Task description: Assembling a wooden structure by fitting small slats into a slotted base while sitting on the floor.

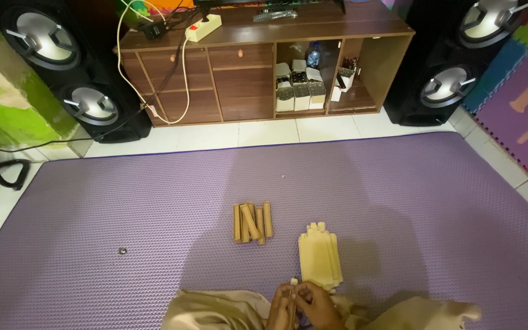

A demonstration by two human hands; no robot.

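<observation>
Your left hand (281,307) and right hand (316,304) are close together at the bottom, over your lap. Both pinch one small pale stick (293,285) between the fingers. Just beside your right hand lies a stack of pale flat pieces (319,256) on the purple mat (123,201). A little pile of brown sticks (252,222) sits near.

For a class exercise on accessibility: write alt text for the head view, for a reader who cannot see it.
Two hands, left hand and right hand, pinch a small pale strip over a purple mat. Ahead lie brown rolled sticks and a stack of pale flat strips.
</observation>
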